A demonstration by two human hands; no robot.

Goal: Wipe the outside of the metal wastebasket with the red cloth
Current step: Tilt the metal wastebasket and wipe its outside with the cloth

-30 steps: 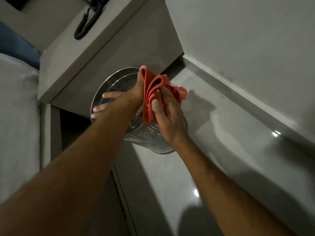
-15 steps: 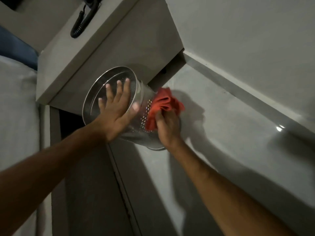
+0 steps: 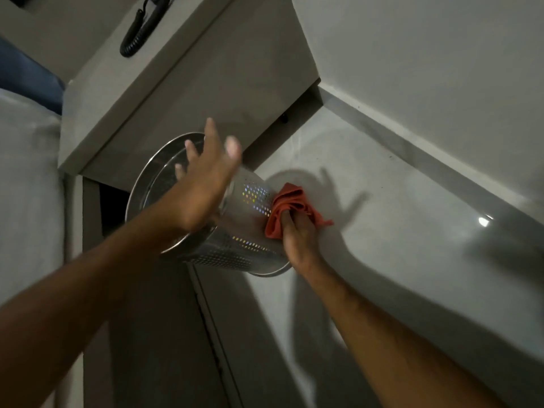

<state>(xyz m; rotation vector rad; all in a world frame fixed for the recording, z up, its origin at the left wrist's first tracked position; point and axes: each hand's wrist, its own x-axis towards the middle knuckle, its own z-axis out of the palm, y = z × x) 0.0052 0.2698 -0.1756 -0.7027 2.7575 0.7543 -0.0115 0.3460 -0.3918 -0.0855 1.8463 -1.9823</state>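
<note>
1. Head view: the metal wastebasket [image 3: 235, 245] is tipped well off upright, resting on the pale glossy floor [image 3: 397, 231] right in front of the grey cabinet [image 3: 182, 92]
2. Its long axis runs from its open rim, which faces the lower left of the picture towards the person, to its base, which points to the lower right along the floor
3. The rim is the end nearer the cabinet's lower edge; the base is the end away from the cabinet
4. The side wall that faces up is pierced with rows of small holes, and some of them catch coloured light
5. The left hand [image 3: 203, 184] is over the rim end of the wastebasket, palm down, fingers spread wide and straight; it is blurred, and I cannot tell whether it touches the metal; it has hold of nothing
6. The left forearm reaches in from the lower left corner
7. The right hand [image 3: 297, 231] is at the base end, on the side of the wastebasket away from the cabinet, fingers curled tight round the bunched red cloth [image 3: 287, 206]
8. The cloth is pressed to the outer wall near the base
9. The right forearm comes in from the lower right
10. A black coiled phone cord [image 3: 138, 33] lies on top of the cabinet, well apart from the wastebasket
</note>
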